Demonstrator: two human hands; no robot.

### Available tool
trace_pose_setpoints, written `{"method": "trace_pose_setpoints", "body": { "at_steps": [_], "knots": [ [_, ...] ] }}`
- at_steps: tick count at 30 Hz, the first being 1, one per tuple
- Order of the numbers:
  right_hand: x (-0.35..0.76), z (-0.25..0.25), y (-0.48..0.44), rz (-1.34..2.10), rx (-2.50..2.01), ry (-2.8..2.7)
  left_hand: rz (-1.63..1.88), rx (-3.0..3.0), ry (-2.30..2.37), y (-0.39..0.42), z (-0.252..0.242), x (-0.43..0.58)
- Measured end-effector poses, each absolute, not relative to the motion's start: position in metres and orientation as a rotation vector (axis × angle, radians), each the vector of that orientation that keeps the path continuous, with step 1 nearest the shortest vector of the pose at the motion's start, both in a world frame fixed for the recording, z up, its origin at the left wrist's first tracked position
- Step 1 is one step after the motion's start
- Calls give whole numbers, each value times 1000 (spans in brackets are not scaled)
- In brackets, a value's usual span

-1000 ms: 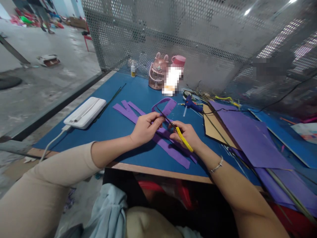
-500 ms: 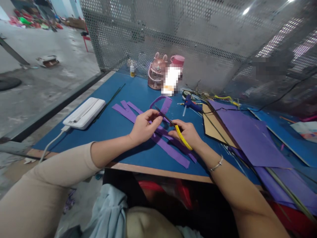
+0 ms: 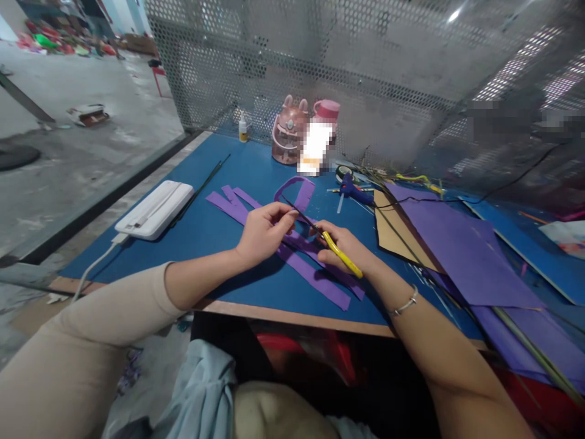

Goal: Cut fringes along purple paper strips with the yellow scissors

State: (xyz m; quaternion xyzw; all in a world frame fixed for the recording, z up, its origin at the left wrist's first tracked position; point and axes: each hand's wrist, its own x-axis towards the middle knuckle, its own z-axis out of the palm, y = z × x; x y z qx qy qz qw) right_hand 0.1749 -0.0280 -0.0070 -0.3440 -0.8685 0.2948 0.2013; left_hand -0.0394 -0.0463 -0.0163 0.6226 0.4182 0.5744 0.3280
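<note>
Scissors [image 3: 342, 256] in the right hand [image 3: 355, 249], yellow handle slanting down toward the wrist, dark blades aimed up and left past the other hand's fingertips! And that left hand [image 3: 261, 236] has a pinch on a purple strip [image 3: 305, 194], thumb against fingers, the far end curling into a loop just beyond them. Right-hand fingers are wrapped round the handle; whether the blades are parted, I cannot tell. Underneath, more purple strips [image 3: 315, 279] lie crossed on the blue tabletop [image 3: 256, 291]. Over on the left, a white power bank [image 3: 155, 210] with a cable [image 3: 97, 263] plugged in, dark green stems [image 3: 210, 179] just beside it. To the right, a blue glue gun [image 3: 354, 190] lies near a roll of tape [image 3: 343, 174], and purple sheets [image 3: 448, 244] overlap a tan board [image 3: 398, 235]. At the back, a pink-lidded bottle [image 3: 326, 110] stands beside a rosy, eared jug [image 3: 287, 134].
</note>
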Motion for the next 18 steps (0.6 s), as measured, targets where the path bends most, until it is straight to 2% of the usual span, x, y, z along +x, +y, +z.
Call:
{"method": "trace_pose_setpoints", "body": {
  "at_steps": [6,14,16,18],
  "knots": [
    [182,0,-25,778,-1025,-2454,1535,1666,1134,-43,-22,-41],
    [233,23,10,235,-1428,-2281,1668,1632,1184,-34,-19,-47],
    [239,21,24,112,-1426,-2182,1576,1840,1126,-41,-17,-43],
    [242,15,35,33,-1435,-2171,1266,2064,903,-53,-16,-37]
  ]
}}
